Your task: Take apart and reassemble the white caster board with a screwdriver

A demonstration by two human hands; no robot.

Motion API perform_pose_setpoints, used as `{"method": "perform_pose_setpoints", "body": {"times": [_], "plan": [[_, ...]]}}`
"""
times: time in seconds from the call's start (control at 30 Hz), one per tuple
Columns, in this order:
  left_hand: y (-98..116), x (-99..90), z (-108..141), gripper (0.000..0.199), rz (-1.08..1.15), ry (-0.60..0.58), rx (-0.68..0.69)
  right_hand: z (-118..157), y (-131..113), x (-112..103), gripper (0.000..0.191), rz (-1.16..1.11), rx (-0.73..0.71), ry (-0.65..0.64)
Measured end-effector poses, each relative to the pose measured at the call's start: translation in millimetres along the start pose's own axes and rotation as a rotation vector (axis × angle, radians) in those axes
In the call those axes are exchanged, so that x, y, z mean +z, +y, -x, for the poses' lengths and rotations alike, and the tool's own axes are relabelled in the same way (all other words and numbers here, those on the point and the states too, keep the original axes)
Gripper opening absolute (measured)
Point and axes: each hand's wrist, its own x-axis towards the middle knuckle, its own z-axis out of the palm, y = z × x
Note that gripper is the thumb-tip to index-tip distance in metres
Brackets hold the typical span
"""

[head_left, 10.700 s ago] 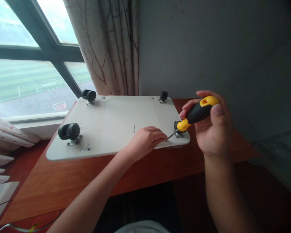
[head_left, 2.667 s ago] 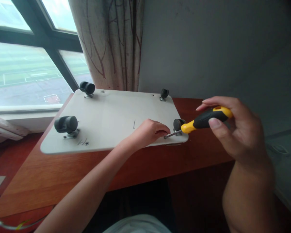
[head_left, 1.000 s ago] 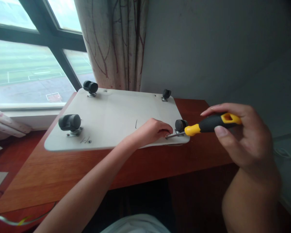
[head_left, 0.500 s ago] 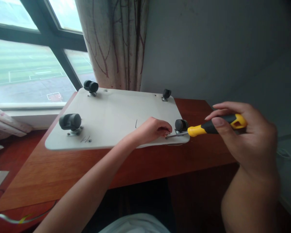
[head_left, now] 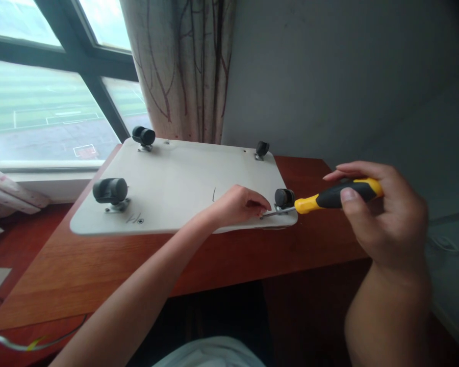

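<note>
My right hand (head_left: 386, 209) is closed round the yellow and black handle of a screwdriver (head_left: 331, 197). Its metal shaft lies low and slants left, the tip by a small fastener (head_left: 261, 216) near the front right corner of a white board (head_left: 176, 178). My left hand (head_left: 241, 206) rests on the board with its fingers pinched close to the tip; what they hold, if anything, is too small to make out. Just behind the shaft stands a black caster wheel (head_left: 284, 198) on a metal plate.
More black casters stand on the board: one at front left (head_left: 110, 191), one at back left (head_left: 144, 136), one at back right (head_left: 262, 149). Beneath the board is a reddish-brown wooden table (head_left: 137, 270). A curtain (head_left: 183, 71) and window (head_left: 30, 112) are behind; a cable (head_left: 11, 344) lies lower left.
My right hand has shifted slightly left and its grip on the screwdriver handle has turned a little. The tip and my left hand stay in nearly the same place.
</note>
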Motion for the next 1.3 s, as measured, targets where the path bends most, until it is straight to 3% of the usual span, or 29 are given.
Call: {"method": "perform_pose_setpoints", "body": {"times": [0.63, 0.7, 0.8, 0.87, 0.93, 1.17, 1.3], "plan": [[0.1, 3.4, -8.9, 0.016, -0.016, 0.083, -0.045, -1.2, 3.1, 0.7, 0.024, 0.042, 0.009, 0.046], [-0.9, 2.8, -9.6, 0.016, -0.009, 0.082, -0.06, -1.8, 1.9, -2.9, 0.029, 0.049, -0.001, 0.01], [-1.5, 1.7, -9.6, 0.016, -0.051, 0.072, -0.067, -3.9, -1.1, -9.4, 0.046, -0.034, -0.031, -0.161], [-1.1, 1.5, -8.8, 0.016, -0.074, 0.043, -0.047, -5.7, -2.3, -11.6, 0.051, -0.02, -0.051, -0.217], [-0.7, 2.0, -7.6, 0.015, -0.078, 0.037, -0.026, -7.3, -2.5, -11.3, 0.047, 0.055, -0.072, -0.189], [0.1, 6.3, -4.2, 0.009, -0.152, 0.192, 0.037, -8.6, -1.8, -7.8, 0.044, 0.111, -0.085, -0.146], [1.6, 6.9, -2.2, 0.015, -0.227, 0.124, 0.155, -8.4, -3.7, -8.5, 0.045, 0.113, -0.086, -0.155]]}}
